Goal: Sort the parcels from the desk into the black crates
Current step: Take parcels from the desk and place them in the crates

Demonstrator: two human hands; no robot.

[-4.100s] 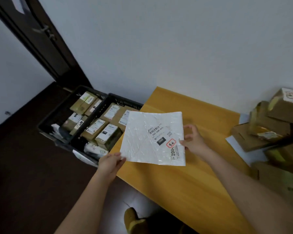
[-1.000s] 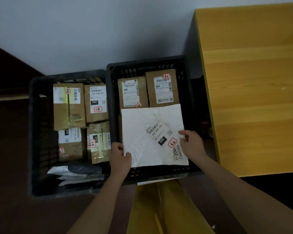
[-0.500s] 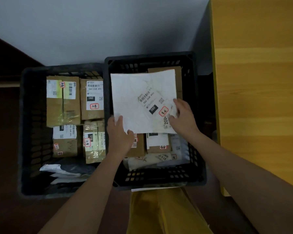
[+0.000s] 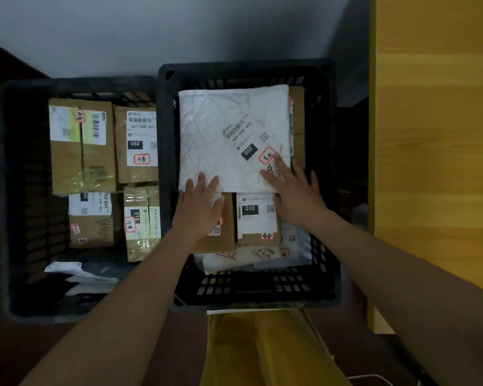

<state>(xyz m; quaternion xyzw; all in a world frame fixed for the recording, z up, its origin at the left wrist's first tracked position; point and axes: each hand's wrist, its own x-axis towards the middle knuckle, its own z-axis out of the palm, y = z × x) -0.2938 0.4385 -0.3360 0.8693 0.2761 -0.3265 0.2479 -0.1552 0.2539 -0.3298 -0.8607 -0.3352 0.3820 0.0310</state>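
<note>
The white mailer (image 4: pixel 229 135) lies flat in the right crate (image 4: pixel 246 72), at the 12 o'clock end, on top of brown boxes (image 4: pixel 258 218). The left hand (image 4: pixel 200 207) rests flat at the mailer's 7 o'clock corner, fingers straight and slightly spread. The right hand (image 4: pixel 294 188) presses its 5 o'clock corner, fingers extended over the label (image 4: pixel 247 142). Neither hand grips anything. The left crate (image 4: pixel 76 83), touching the right crate at 9 o'clock, holds more labelled boxes. Both crates stand on a dark floor (image 4: pixel 11 344) against a pale wall (image 4: pixel 179 29). The yellow desk (image 4: pixel 435 162) is at 3 o'clock.
</note>
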